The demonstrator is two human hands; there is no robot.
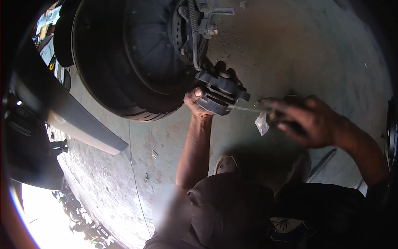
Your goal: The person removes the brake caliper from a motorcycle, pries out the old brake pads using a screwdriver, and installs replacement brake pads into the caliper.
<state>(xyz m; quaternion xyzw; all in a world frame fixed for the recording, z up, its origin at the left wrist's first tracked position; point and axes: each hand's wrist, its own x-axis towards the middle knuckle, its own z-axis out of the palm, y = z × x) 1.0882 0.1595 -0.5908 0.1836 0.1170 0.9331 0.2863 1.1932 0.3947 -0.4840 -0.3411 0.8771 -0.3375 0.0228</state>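
Observation:
My left hand (195, 101) is wrapped around a dark brake caliper (222, 92), thumb on the near side and fingers over the far side. The caliper is off the brake disc (180, 39), held just below the wheel hub, with its slot turned to the right. A brake hose (195, 45) with a coiled spring sleeve runs down to it. In my right hand (317, 120) is a screwdriver (245, 109); motion blurs the fingers and handle. Its thin shaft points left, and the tip is at the caliper's slot. Whether it presses against the pads cannot be made out.
A large black tyre (105, 66) stands at upper left. A grey body panel (89, 128) juts in from the left. On the concrete floor (315, 54) lie a scrap of clear plastic (261, 124) and small debris. My shoes (227, 164) are close below the caliper.

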